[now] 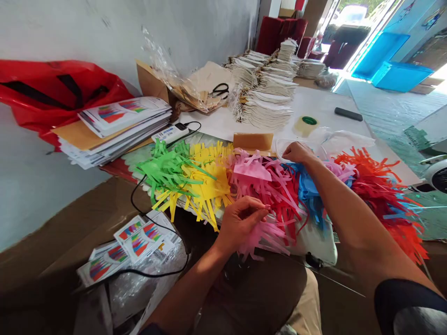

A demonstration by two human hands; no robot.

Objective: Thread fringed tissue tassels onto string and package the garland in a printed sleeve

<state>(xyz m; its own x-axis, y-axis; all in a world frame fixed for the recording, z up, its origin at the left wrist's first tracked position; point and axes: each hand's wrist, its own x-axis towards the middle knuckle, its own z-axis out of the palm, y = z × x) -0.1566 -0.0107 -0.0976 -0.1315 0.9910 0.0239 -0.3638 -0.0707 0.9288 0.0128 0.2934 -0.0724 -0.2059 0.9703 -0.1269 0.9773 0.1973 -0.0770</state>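
My left hand [244, 218] is closed in a pinch, with a bit of pink at its fingertips. A pink paper fringe [263, 239] hangs just below these fingers. My right hand [298, 152] reaches over the table to a transparent plastic tray [279, 148], its fingers curled down inside the rim. What those fingers grip, if anything, is hidden. Between and around both hands lie fringed paper strips: a green bunch [171, 165], a yellow bunch [213, 181], a pink bunch [253, 170], a blue bunch [309, 188] and a red bunch [377, 186].
Stacks of white strung pieces [268, 88] stand at the back of the table. Nearby are a tape roll [307, 124], black-handled scissors [220, 89], a brown cardboard piece [253, 141] and a power strip [171, 134]. Printed sheets [122, 116] pile up left; a black cable [134, 200] hangs off the edge.
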